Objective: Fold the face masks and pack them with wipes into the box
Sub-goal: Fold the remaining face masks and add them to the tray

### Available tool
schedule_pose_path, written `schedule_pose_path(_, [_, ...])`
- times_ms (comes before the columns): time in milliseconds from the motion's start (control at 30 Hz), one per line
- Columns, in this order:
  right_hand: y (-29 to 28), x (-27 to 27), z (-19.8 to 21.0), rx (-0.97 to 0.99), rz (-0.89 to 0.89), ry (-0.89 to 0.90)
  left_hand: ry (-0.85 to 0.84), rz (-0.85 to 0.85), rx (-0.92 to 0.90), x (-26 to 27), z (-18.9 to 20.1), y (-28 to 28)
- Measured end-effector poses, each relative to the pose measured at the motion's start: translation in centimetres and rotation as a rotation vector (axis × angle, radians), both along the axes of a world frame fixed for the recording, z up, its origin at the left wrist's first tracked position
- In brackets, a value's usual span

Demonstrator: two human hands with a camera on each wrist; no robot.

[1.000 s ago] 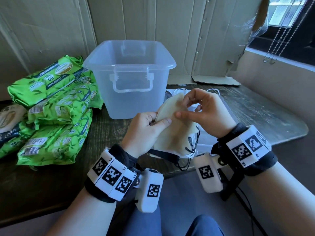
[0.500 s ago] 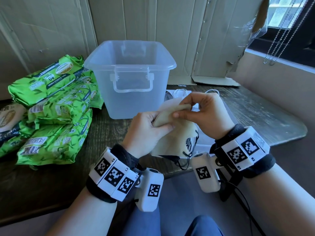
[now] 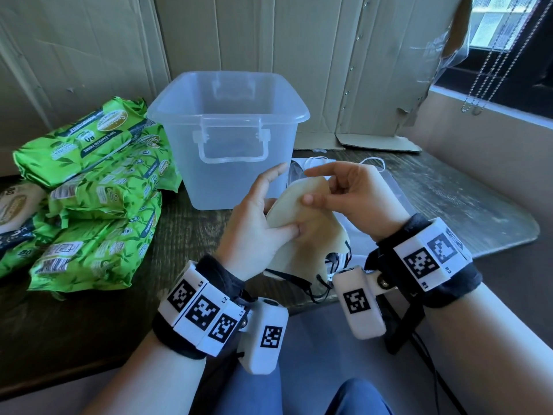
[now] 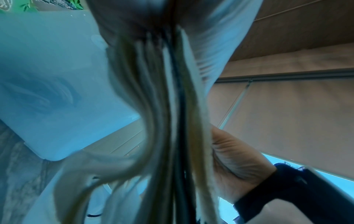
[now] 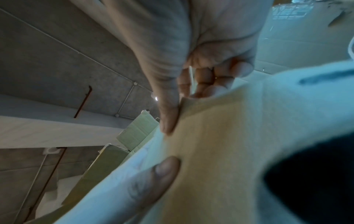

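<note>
Head view: both hands' fingers pinch a cream, curved face mask, its black straps dangling.

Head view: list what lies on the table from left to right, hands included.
Green wipes packs → clear plastic box → left hand → beige face mask → right hand.

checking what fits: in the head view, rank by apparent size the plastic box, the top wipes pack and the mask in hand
1. plastic box, clearly largest.
2. top wipes pack and mask: similar apparent size, and the mask is nearer the camera and partly covered, so unranked.
</note>
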State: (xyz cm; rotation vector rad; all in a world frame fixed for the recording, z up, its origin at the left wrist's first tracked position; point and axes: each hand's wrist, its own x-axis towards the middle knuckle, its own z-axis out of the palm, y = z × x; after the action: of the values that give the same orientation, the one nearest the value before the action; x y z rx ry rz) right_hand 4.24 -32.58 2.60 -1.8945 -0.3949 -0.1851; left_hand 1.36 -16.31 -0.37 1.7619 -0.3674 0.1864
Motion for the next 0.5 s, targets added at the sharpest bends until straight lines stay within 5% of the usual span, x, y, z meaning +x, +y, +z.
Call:
schedule_pose_path(233, [0.0, -1.2, -0.1, -0.137, -0.118, -0.383, -0.047, 0.040, -0.004, 0.4, -0.4, 0.3])
schedule_pose_path(367, [0.1, -1.1, -0.9, -0.293, -0.028, -0.214, -0.066, 0.065, -0.023, 0.5, -0.4, 0.3])
schedule_pose_path(500, [0.4, -0.9, -1.5, -0.217, 0.016, -0.099, -0.070, 0.109, 0.001, 0.4, -0.3, 0.2])
